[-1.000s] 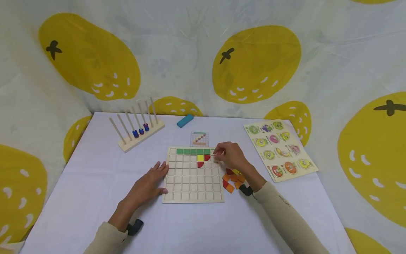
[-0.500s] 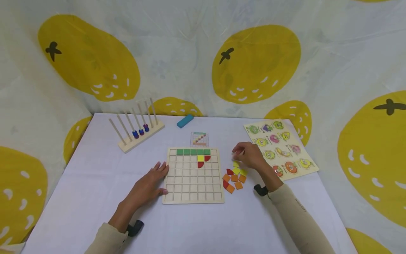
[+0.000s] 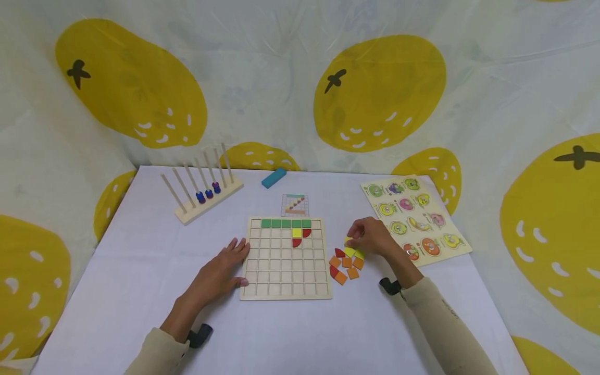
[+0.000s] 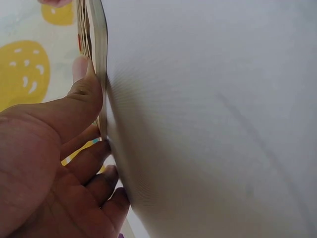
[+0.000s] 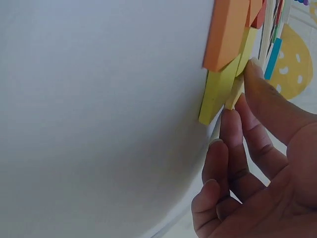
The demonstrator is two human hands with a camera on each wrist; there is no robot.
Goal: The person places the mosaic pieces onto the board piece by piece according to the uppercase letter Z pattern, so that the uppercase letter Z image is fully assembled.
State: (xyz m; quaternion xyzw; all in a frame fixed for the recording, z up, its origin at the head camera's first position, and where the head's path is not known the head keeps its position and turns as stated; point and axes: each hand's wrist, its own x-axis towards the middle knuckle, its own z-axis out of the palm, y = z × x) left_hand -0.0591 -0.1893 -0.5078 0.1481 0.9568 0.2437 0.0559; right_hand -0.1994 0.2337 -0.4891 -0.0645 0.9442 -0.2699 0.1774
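A wooden grid board (image 3: 287, 271) lies on the table with a row of green square tiles (image 3: 286, 224) near its far edge. Below them sit a yellow square tile (image 3: 297, 233) and two red quarter-round tiles (image 3: 307, 233). My left hand (image 3: 219, 270) rests at the board's left edge, fingers extended, thumb on its rim (image 4: 100, 59). Right of the board, my right hand (image 3: 372, 237) pinches a yellow tile (image 5: 235, 94) between thumb and index finger, at the far end of a loose pile of orange tiles (image 3: 346, 262), red pieces and other yellow tiles.
A small pattern card (image 3: 295, 205) lies just beyond the board. A wooden peg stand (image 3: 208, 200) with blue and red beads is at the back left, beside a teal block (image 3: 274, 178). A fruit puzzle board (image 3: 414, 221) lies to the right.
My right hand has moved from the board's upper right corner rightward, then down to the pile, where its fingers have closed on a yellow tile. The left hand stays put.
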